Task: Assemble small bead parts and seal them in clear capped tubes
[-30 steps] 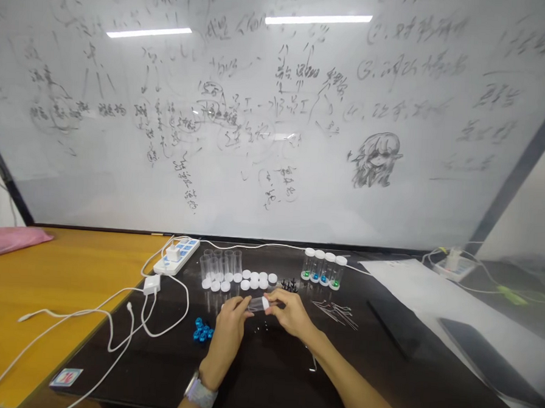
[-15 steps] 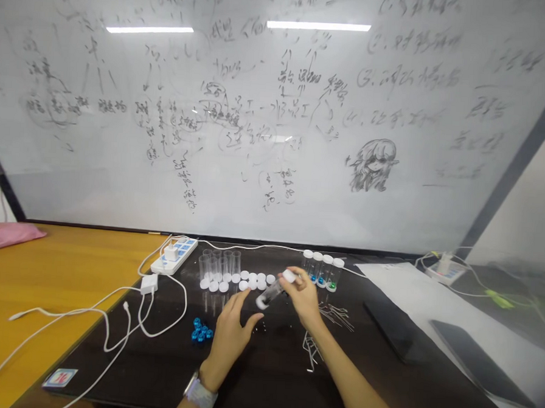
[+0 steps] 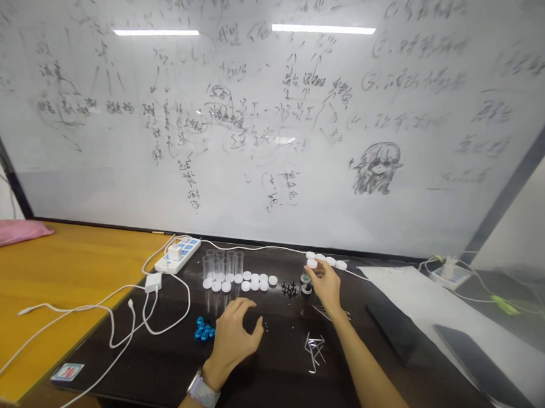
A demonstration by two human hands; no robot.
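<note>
Right hand (image 3: 327,285) pinches a white-capped tube (image 3: 312,264) near its top, at the hand's ten o'clock, with a row of capped tubes (image 3: 330,262) just behind. Left hand (image 3: 236,333) is well apart at eight o'clock, thumb and fingers spread, with shiny blue balls (image 3: 204,332) (all in a heap) at its nine o'clock.

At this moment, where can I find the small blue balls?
In the head view, the blue balls lie on the dark table, left of centre, just left of the left hand and nearer the wearer than the clear tubes.
</note>
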